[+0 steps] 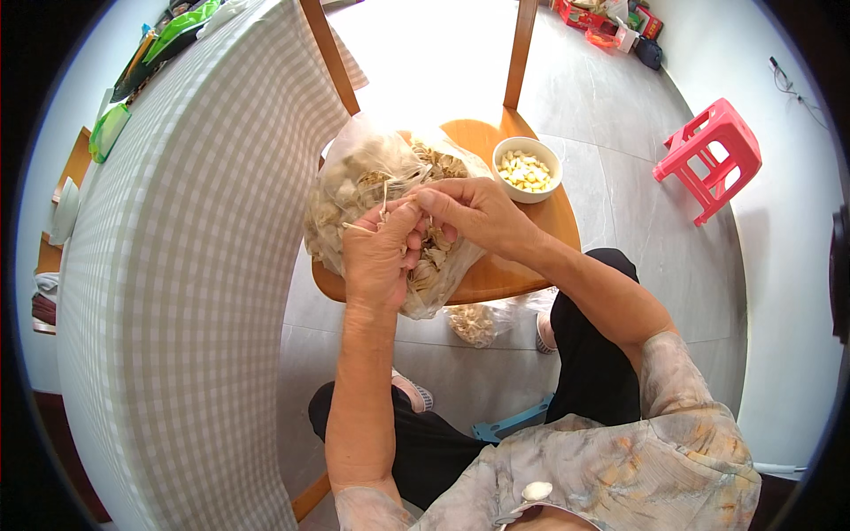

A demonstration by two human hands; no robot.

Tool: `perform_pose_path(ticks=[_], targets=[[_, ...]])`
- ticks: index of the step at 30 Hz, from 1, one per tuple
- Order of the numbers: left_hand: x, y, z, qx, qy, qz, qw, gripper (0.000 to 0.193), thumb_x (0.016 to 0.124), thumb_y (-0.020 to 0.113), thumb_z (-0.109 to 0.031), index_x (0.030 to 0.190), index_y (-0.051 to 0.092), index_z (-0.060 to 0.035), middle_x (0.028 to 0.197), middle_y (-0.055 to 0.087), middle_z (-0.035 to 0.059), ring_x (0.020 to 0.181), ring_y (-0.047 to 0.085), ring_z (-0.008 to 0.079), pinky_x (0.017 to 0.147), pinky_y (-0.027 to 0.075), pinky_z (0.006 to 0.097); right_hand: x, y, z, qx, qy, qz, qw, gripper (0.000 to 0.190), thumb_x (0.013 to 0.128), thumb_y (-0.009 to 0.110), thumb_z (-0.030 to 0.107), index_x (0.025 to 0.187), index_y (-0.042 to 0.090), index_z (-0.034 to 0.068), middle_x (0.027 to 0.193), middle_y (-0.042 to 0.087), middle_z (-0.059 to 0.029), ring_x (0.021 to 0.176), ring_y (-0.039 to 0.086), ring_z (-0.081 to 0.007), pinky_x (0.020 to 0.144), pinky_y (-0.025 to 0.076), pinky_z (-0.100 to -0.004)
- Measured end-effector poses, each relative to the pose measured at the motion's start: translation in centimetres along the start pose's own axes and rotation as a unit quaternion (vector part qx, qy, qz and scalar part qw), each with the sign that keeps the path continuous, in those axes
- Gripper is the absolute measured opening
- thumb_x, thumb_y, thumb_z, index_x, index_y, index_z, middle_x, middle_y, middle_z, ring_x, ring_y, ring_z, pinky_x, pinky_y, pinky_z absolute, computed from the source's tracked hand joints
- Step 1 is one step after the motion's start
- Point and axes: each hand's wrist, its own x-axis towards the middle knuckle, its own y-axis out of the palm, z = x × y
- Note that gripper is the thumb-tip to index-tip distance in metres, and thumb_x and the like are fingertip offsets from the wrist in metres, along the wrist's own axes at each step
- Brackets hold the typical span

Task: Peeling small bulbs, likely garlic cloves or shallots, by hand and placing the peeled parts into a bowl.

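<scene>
My left hand [378, 259] holds a piece of garlic, mostly hidden by the fingers, with thin dry strands [384, 199] sticking out. The thumb and fingers of my right hand [488, 212] pinch at the same piece, against my left thumb tip. Both hands are over an open clear plastic bag [362, 149] on a wooden chair seat [524, 265]. Inside the bag are garlic bulbs [325, 216] and loose dry garlic skins [431, 259]. A white bowl [528, 196] of peeled garlic cloves [524, 170] stands to the right of the bag.
Left of the chair hangs a checked tablecloth [199, 199] over a table. A second plastic bag with pale scraps [473, 324] lies on the floor below the seat. A red plastic stool [714, 156] stands by the right wall. Boxes and bags [611, 26] lie at the far right.
</scene>
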Motion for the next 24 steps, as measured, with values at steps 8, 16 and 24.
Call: perform_pose_path(ticks=[8,16,24], targets=[[0.0,0.2,0.0,-0.001,-0.029,-0.027,0.999,0.007,0.084,0.06,-0.01,0.085,0.061,-0.0035,0.072,0.061,0.0035,0.054,0.052,0.0052,0.038,0.035,0.0174,0.4,-0.5,-0.7,0.254,0.144,0.001,0.956,0.032,0.099,0.05,0.026,0.108,0.064,-0.002,0.083,0.062,-0.0015,0.065,0.056,-0.006,0.056,0.047,-0.0184],[0.0,1.0,-0.5,-0.064,-0.039,-0.071,0.995,0.008,0.081,0.054,-0.009,0.082,0.057,-0.0027,0.072,0.059,0.0067,0.054,0.052,0.0107,0.038,0.038,0.0198,0.6,-1.4,-1.0,0.329,0.165,0.021,0.93,0.033,0.099,0.05,0.024,0.11,0.06,-0.005,0.087,0.063,-0.0059,0.072,0.063,-0.0094,0.058,0.051,-0.0191],[0.2,0.0,0.1,-0.039,-0.018,-0.053,0.998,0.003,0.079,0.06,-0.001,0.076,0.059,-0.0012,0.067,0.06,0.0065,0.054,0.055,0.0102,0.039,0.038,0.0201,0.8,-1.6,-1.0,0.372,0.172,0.025,0.912,0.03,0.098,0.051,0.018,0.117,0.055,-0.006,0.092,0.064,-0.0079,0.074,0.064,-0.0113,0.062,0.054,-0.0201]])
